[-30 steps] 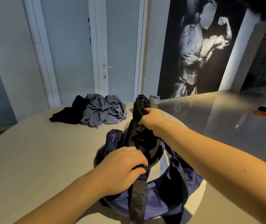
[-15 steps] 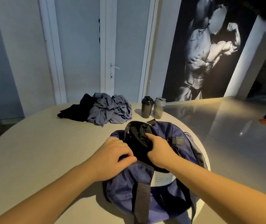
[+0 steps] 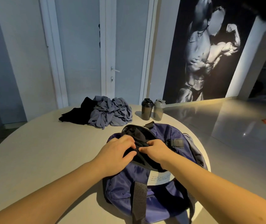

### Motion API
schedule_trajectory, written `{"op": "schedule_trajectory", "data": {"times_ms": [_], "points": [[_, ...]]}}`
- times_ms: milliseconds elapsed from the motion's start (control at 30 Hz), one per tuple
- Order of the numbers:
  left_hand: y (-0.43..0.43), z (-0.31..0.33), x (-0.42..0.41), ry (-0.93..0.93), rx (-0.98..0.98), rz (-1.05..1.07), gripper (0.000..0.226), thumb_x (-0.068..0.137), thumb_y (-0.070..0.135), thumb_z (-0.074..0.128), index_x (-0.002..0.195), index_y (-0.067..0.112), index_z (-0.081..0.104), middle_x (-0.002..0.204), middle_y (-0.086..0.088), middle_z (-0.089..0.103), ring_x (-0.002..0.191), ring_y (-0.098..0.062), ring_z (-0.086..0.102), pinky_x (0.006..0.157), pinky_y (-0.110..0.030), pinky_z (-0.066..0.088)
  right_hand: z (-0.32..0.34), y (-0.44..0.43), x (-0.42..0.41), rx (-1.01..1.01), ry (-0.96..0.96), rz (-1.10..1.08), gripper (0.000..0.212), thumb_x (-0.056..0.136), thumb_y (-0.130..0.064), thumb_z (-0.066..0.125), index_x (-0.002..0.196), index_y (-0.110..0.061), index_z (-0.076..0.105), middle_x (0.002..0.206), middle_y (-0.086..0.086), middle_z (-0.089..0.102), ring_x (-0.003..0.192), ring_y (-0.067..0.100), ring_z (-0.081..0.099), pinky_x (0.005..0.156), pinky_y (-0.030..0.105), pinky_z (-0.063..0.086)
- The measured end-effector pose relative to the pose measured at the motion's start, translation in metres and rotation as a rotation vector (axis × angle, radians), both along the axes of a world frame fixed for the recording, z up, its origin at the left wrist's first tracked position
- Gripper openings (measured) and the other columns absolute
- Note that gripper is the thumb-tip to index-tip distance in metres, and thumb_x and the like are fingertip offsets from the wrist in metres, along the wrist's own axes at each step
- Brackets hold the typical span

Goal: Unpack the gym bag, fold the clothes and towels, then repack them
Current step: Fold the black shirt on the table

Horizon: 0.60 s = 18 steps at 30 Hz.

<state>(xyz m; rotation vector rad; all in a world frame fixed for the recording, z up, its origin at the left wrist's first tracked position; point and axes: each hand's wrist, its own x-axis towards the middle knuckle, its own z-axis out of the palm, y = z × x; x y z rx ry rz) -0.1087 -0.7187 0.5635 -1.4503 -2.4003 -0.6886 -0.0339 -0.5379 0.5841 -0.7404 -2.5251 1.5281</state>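
Purple bag (image 3: 161, 188), just one, near-right on the table (image 3: 40, 159), with both hands in its open top.
Left hand (image 3: 117, 152) and right hand (image 3: 156, 150) each clench the one black cloth (image 3: 138, 136) bunched in the opening. Far side: one crumpled grey pile (image 3: 111, 112), one black piece (image 3: 79, 114) on its left, and two bottles on its right: black shaker (image 3: 147, 109), grey shaker (image 3: 159, 109).
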Motion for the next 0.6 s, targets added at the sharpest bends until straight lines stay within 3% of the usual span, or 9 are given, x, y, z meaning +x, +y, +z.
{"op": "schedule_trajectory", "data": {"times_ms": [67, 200, 300, 367, 433, 500, 533, 600], "points": [[0.002, 0.000, 0.003, 0.040, -0.069, -0.029, 0.041, 0.100, 0.058, 0.037, 0.117, 0.033, 0.065, 0.118, 0.019, 0.063, 0.100, -0.008, 0.055, 0.097, -0.029, 0.040, 0.001, 0.004, 0.000, -0.058, -0.018, -0.024, 0.013, 0.090, -0.018, 0.074, 0.081, -0.010, 0.069, 0.080, 0.010, 0.070, 0.072, 0.023, 0.067, 0.063, 0.029, 0.054], [0.000, -0.003, 0.002, 0.084, -0.159, -0.046, 0.051, 0.102, 0.061, 0.028, 0.121, 0.034, 0.067, 0.115, 0.019, 0.067, 0.103, -0.006, 0.056, 0.102, -0.029, 0.037, -0.004, 0.016, -0.005, -0.191, 0.007, -0.129, 0.009, 0.090, -0.012, 0.072, 0.087, -0.004, 0.073, 0.094, 0.017, 0.074, 0.090, 0.033, 0.072, 0.090, 0.045, 0.059], [-0.006, -0.003, 0.001, 0.137, -0.218, -0.018, 0.065, 0.099, 0.064, 0.016, 0.116, 0.033, 0.070, 0.105, 0.015, 0.071, 0.096, -0.007, 0.057, 0.103, -0.027, 0.031, -0.009, 0.027, -0.008, -0.193, 0.010, -0.230, 0.008, 0.095, -0.011, 0.063, 0.092, -0.003, 0.065, 0.098, 0.016, 0.069, 0.089, 0.030, 0.067, 0.081, 0.035, 0.054], [-0.009, -0.001, 0.002, 0.183, -0.286, 0.014, 0.074, 0.098, 0.066, 0.005, 0.111, 0.035, 0.071, 0.098, 0.013, 0.071, 0.088, -0.007, 0.052, 0.102, -0.028, 0.028, -0.009, 0.036, -0.007, -0.049, -0.025, -0.236, 0.014, 0.097, -0.009, 0.055, 0.110, -0.007, 0.058, 0.106, 0.015, 0.064, 0.092, 0.029, 0.063, 0.077, 0.037, 0.051], [-0.009, 0.000, 0.004, 0.204, -0.294, 0.029, 0.083, 0.096, 0.071, -0.001, 0.108, 0.034, 0.072, 0.093, 0.012, 0.067, 0.084, -0.008, 0.049, 0.100, -0.029, 0.028, -0.007, 0.040, -0.001, 0.176, -0.032, -0.185, 0.037, 0.096, -0.008, 0.051, 0.132, -0.010, 0.044, 0.116, 0.011, 0.057, 0.095, 0.025, 0.059, 0.077, 0.037, 0.051], [-0.008, 0.000, 0.004, 0.208, -0.258, 0.027, 0.080, 0.096, 0.074, 0.004, 0.117, 0.034, 0.070, 0.102, 0.014, 0.062, 0.094, -0.008, 0.051, 0.102, -0.030, 0.026, -0.007, 0.041, 0.005, 0.371, 0.087, -0.104, 0.064, 0.092, -0.012, 0.054, 0.151, -0.017, 0.029, 0.139, 0.012, 0.046, 0.106, 0.030, 0.059, 0.079, 0.035, 0.049], [-0.007, 0.000, 0.004, 0.212, -0.223, -0.002, 0.071, 0.097, 0.074, 0.015, 0.124, 0.033, 0.066, 0.113, 0.015, 0.059, 0.103, -0.007, 0.051, 0.105, -0.030, 0.025, -0.007, 0.041, 0.008, 0.468, 0.140, -0.053, 0.074, 0.090, -0.018, 0.058, 0.156, -0.023, 0.023, 0.150, 0.011, 0.035, 0.120, 0.035, 0.053, 0.088, 0.039, 0.049], [-0.006, 0.002, 0.009, 0.207, -0.170, -0.130, 0.058, 0.096, 0.070, 0.039, 0.135, 0.031, 0.057, 0.135, 0.016, 0.049, 0.122, -0.006, 0.044, 0.111, -0.028, 0.021, -0.005, 0.037, 0.016, 0.718, 0.164, 0.104, 0.084, 0.088, -0.033, 0.067, 0.159, -0.031, 0.021, 0.164, 0.007, 0.011, 0.148, 0.036, 0.018, 0.115, 0.048, 0.031]]}}
